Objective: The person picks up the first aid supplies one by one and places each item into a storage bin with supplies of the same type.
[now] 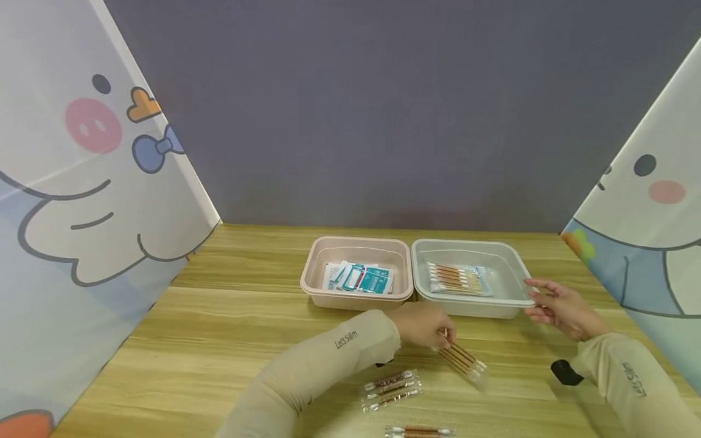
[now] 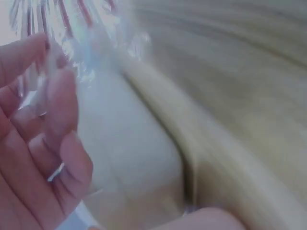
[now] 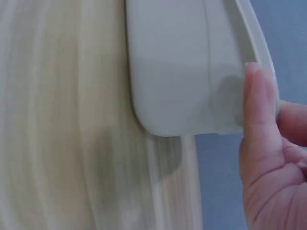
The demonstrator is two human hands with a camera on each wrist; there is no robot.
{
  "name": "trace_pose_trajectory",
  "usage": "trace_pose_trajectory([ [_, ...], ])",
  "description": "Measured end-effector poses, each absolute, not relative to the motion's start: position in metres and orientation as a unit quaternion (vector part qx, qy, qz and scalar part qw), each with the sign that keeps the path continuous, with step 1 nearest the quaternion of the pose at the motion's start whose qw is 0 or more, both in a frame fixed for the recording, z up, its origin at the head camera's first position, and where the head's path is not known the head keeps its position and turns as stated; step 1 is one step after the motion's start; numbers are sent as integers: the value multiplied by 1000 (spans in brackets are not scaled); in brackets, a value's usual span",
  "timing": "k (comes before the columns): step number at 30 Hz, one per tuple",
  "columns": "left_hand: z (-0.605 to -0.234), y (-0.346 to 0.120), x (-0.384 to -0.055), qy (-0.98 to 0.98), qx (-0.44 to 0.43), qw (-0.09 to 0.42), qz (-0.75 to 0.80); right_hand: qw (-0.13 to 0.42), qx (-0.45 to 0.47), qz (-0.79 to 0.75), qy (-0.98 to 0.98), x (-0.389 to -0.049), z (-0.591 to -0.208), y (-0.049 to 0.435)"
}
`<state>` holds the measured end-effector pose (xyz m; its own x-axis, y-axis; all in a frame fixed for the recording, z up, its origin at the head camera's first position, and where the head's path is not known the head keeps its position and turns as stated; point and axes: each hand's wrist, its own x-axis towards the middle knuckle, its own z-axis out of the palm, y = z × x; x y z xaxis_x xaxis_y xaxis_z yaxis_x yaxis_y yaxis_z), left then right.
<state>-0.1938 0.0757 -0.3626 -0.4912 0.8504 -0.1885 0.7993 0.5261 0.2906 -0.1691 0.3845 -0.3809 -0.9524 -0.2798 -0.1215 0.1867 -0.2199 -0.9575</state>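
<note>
My left hand (image 1: pixel 420 323) pinches a clear packet of brown-stemmed cotton swabs (image 1: pixel 462 360) just in front of the grey plastic container (image 1: pixel 465 308). Blurred in the left wrist view, the packet (image 2: pixel 72 19) hangs from the fingertips above the hand. At the container's right front corner my right hand (image 1: pixel 564 310) grips the rim; in the right wrist view its thumb (image 3: pixel 259 96) lies on the container wall (image 3: pixel 172 72), fingers behind. Inside the grey container lie swab packets (image 1: pixel 457 280). Another group of swab packets (image 1: pixel 391 389) lies on the table below my left forearm.
Left of the grey container, touching it, a pink container (image 1: pixel 356 299) holds several white and teal sachets (image 1: pixel 361 278). More swabs (image 1: pixel 419 431) lie at the near edge of view. A dark panel (image 1: pixel 350 121) closes off the back of the wooden table (image 1: pixel 219 328); cartoon-printed panels stand either side.
</note>
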Motion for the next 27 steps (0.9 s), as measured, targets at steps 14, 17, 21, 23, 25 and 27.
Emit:
trace_pose_trajectory([
  [14,-325,65,-216,840,387,183,333,163,-46,-770,615,-170,-376,391],
  [17,-322,64,-221,839,339,185,384,164,-47,-763,624,-170,-376,391],
  [21,-321,63,-229,833,301,186,426,166,-48,-756,631,-170,-375,390],
  [23,-320,63,-232,829,292,189,438,166,-44,-756,631,-170,-375,390],
  [25,-319,63,-235,827,285,193,445,168,-46,-760,626,-170,-375,390],
  [27,-319,64,-238,826,279,194,450,173,-53,-764,619,-170,-376,391],
])
